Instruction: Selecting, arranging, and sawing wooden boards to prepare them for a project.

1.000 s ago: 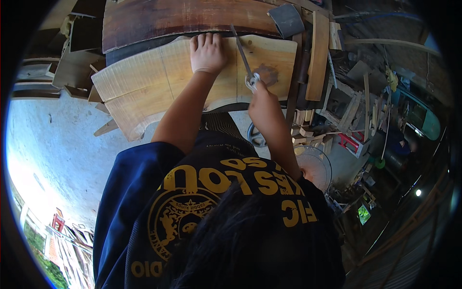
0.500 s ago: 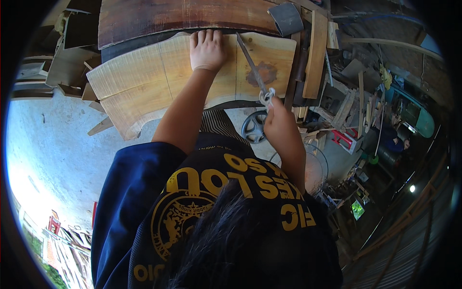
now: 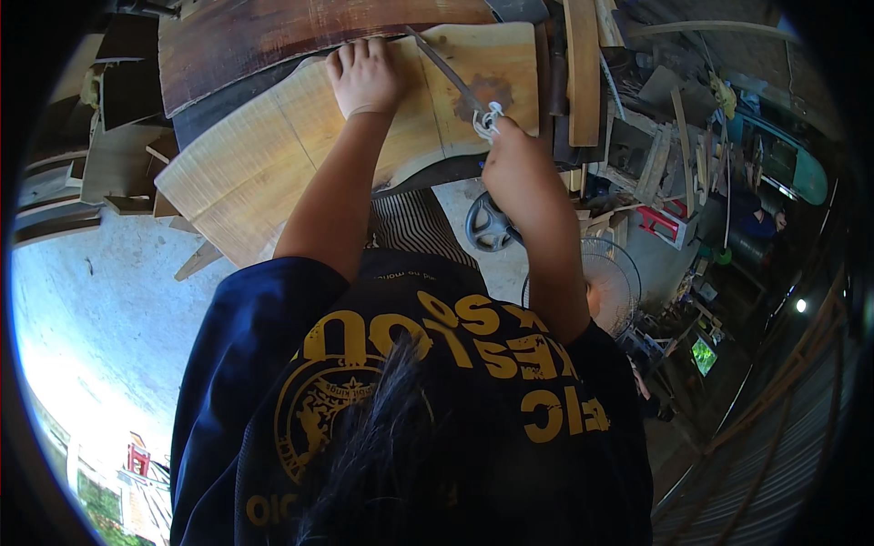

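Observation:
A pale wooden slab (image 3: pixel 264 136) with wavy edges, thin pencil-like cross lines and a dark brown knot (image 3: pixel 492 88) lies in front of me. My left hand (image 3: pixel 366 80) is on its far edge, fingers bent over the rim and fingertips hidden. In my right hand (image 3: pixel 512 146) is a long, narrow metal tool (image 3: pixel 446 69), file-like in shape, with white cord (image 3: pixel 488 122) tied near the grip. It slants across the slab, its tip at the far edge right of my left hand. Whether it touches the wood, I cannot tell.
Beyond the slab lies a dark reddish-brown board (image 3: pixel 264 50). A wooden beam (image 3: pixel 583 82) stands at the right end. Below are a grey handwheel (image 3: pixel 489 221) and a caged fan (image 3: pixel 605 287). Scrap boards (image 3: pixel 118 164) pile up at left, more timber at right. A person (image 3: pixel 760 218) is far right.
My right hand has pushed the tool a little farther away, its tip moving toward the far edge. My left hand keeps its place on the slab. The whole view has shifted slightly.

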Motion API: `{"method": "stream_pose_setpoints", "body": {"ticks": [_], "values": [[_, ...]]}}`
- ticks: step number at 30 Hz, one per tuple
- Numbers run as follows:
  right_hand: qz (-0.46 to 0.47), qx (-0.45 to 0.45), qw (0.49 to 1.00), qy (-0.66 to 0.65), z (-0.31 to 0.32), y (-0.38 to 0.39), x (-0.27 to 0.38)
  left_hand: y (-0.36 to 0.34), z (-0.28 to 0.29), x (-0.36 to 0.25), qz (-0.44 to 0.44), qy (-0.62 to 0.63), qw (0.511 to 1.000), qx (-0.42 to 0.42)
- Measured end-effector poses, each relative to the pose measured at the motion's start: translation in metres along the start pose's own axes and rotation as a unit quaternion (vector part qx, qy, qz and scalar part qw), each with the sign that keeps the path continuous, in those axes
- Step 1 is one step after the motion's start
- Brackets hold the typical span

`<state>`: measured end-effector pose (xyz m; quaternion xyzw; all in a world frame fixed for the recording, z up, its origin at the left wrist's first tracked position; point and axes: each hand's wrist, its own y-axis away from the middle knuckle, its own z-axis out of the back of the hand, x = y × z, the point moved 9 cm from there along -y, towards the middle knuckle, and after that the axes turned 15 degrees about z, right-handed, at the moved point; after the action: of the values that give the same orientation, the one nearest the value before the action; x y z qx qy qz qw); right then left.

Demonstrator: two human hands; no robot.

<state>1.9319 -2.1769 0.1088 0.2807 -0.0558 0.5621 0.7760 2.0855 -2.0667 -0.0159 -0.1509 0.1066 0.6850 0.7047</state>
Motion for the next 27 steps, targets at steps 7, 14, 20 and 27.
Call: {"method": "stream_pose_setpoints", "body": {"ticks": [7,14,20,27], "values": [[-0.03,0.056,0.998,0.003,-0.013,0.016,0.001,0.002,0.001,0.0,-0.004,0.005,1.0,0.003],[0.088,0.002,0.996,-0.021,-0.01,-0.032,0.025,0.0,0.004,-0.003,-0.001,0.019,1.0,0.008],[0.002,0.074,0.997,-0.035,-0.014,-0.013,0.006,0.002,0.002,-0.003,0.005,0.018,1.0,0.022],[0.023,0.061,0.997,-0.034,-0.012,-0.029,0.004,0.001,0.001,-0.005,0.002,-0.001,1.0,0.004]]}}
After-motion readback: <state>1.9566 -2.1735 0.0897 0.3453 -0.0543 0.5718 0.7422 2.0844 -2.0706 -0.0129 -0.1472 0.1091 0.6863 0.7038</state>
